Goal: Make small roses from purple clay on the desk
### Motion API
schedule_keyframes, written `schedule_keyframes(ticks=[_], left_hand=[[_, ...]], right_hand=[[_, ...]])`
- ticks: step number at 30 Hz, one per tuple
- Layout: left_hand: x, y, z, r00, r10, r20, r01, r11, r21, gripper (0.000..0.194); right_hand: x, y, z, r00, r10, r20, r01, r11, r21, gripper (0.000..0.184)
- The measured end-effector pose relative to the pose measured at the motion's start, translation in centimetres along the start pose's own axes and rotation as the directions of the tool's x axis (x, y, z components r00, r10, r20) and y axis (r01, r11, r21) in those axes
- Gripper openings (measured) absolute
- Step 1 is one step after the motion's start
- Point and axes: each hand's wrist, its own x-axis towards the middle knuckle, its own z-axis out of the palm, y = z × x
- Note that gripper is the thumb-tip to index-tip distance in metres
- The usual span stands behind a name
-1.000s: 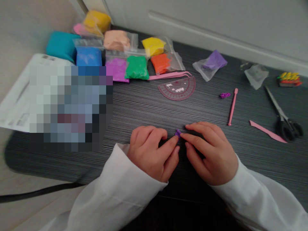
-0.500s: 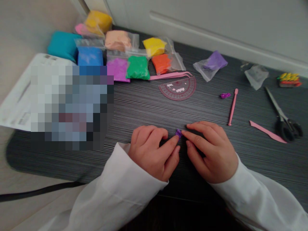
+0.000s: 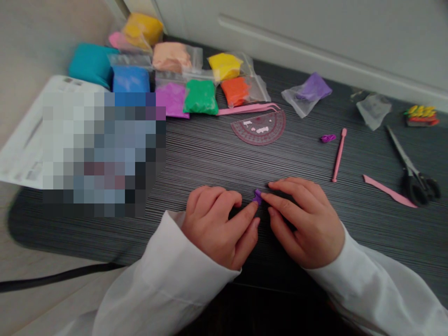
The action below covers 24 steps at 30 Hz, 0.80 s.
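Note:
A small piece of purple modelling clay lies on the dark table between my hands. My left hand rests its index fingertip on the clay's lower side, with the thumb apart below and the other fingers bent. From the right, the index fingertip of my right hand touches the clay. The other right fingers are stretched out and spread, holding nothing. A second small piece, magenta-purple clay, sits farther back to the right, beside a pink modelling stick.
Bagged clay, including a green pack and a purple pack, lines the back. A protractor and pink tweezers lie before it. At right are scissors, a pink plastic knife and a yellow-red item.
Both hands have shifted slightly left with the purple clay. The clay now shows more upright between the index fingertips. The tools and bags have stayed in place.

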Motion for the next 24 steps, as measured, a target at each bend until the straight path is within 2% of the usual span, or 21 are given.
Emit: schedule_keyframes(ticks=[9, 14, 24], left_hand=[[0.28, 0.27, -0.06, 1.000, -0.023, -0.006, 0.023, 1.000, -0.018, 0.022], [0.33, 0.40, -0.14, 0.999, -0.029, -0.018, 0.028, 0.999, -0.018, 0.021], [0.41, 0.35, 0.04, 1.000, -0.028, -0.012, 0.028, 0.999, -0.020, 0.022]], right_hand=[[-0.04, -0.03, -0.19, 0.999, -0.034, -0.001, 0.035, 0.999, 0.039, 0.027], [0.03, 0.10, -0.15, 1.000, -0.010, -0.024, 0.010, 1.000, 0.001, 0.026], [-0.05, -0.02, -0.04, 1.000, -0.012, 0.005, 0.012, 1.000, 0.004, 0.027]])
